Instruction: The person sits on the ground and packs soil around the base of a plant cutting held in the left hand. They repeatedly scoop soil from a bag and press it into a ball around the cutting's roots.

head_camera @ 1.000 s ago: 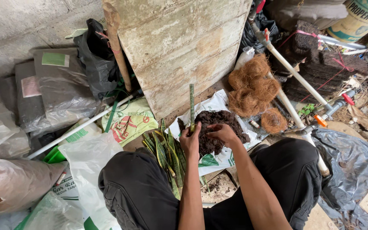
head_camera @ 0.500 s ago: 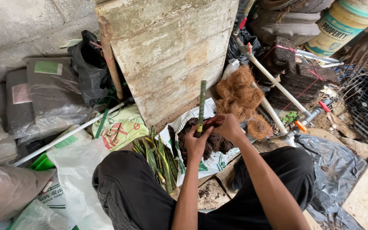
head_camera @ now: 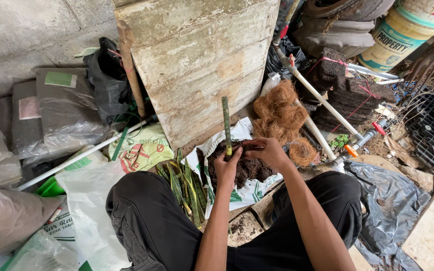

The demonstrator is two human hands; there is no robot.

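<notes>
The left hand (head_camera: 225,168) pinches 1 green leaf strip (head_camera: 226,123) upright. The right hand (head_camera: 267,153) curls just beside it, over dark soil (head_camera: 249,170).

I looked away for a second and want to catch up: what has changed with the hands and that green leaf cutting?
Little changed. Both hands, left hand and right hand, kept their grip on the upright leaf cutting over the dark soil. The cutting tilted slightly, then stood straight again. Nothing was let go. The loose cuttings stayed put.

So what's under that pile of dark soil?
The soil lies on an opened white and green plastic bag, spread over the ground. What is beneath the bag is covered, and both hands hide part of the pile.
</notes>
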